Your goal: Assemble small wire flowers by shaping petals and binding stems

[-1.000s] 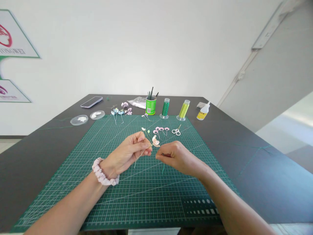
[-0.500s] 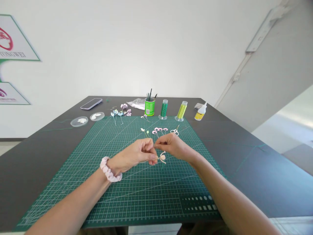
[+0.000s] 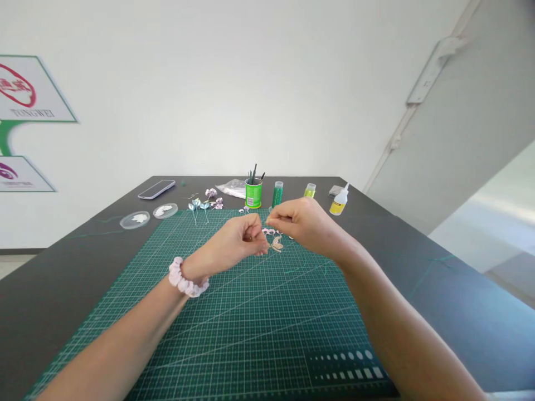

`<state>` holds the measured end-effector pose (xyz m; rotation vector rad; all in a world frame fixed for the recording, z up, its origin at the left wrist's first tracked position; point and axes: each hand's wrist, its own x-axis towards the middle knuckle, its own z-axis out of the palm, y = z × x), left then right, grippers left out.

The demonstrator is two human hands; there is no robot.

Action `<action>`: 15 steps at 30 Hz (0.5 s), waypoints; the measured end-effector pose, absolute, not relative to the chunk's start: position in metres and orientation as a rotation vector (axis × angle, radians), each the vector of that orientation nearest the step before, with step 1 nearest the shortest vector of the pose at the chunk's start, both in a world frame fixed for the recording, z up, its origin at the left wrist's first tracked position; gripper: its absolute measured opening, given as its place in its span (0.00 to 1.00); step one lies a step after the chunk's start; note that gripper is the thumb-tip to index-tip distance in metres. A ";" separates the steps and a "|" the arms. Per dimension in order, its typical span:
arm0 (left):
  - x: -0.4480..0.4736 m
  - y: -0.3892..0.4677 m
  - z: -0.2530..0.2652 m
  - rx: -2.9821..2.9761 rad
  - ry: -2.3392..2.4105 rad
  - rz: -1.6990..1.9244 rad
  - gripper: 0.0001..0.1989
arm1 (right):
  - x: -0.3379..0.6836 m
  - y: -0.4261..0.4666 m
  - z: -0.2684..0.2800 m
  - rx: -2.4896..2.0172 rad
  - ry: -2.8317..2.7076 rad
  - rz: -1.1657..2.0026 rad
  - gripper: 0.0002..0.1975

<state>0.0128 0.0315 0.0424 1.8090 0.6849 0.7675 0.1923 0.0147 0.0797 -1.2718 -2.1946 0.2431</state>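
Observation:
Between thumb and fingers my left hand (image 3: 242, 236) pinches a small cream flower (image 3: 276, 243), whose petals point to the right. A pale pink scrunchie (image 3: 186, 280) circles the left wrist. Just right of it and slightly higher, my right hand (image 3: 298, 221) is closed in a pinch; what lies between its fingertips is too fine to make out. Pink flower pieces (image 3: 267, 231) lie on the green cutting mat (image 3: 234, 323) behind the hands, partly covered by them. Loose green thread (image 3: 325, 269) rests on the mat at the right.
Behind stand a green can of tools (image 3: 253, 196), a dark green thread spool (image 3: 277, 195), a yellow-green spool (image 3: 310, 190) and a glue bottle (image 3: 339, 201). At left are blue flowers (image 3: 199, 205), a clear dish (image 3: 135, 220), another dish (image 3: 165, 211) and a phone (image 3: 156, 189).
Both hands have risen in view, the right one more, and its fingertips now sit higher above the flower. The camera view has tilted up a little. The right hand now covers the scissors.

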 end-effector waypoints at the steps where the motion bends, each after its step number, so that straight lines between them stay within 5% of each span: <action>1: 0.013 0.033 0.045 1.838 0.702 0.792 0.16 | 0.192 0.014 0.083 -1.270 -2.187 0.202 0.14; 15: 0.014 0.041 0.063 2.094 0.862 1.074 0.16 | 0.193 -0.008 0.099 -1.093 -2.211 -0.022 0.16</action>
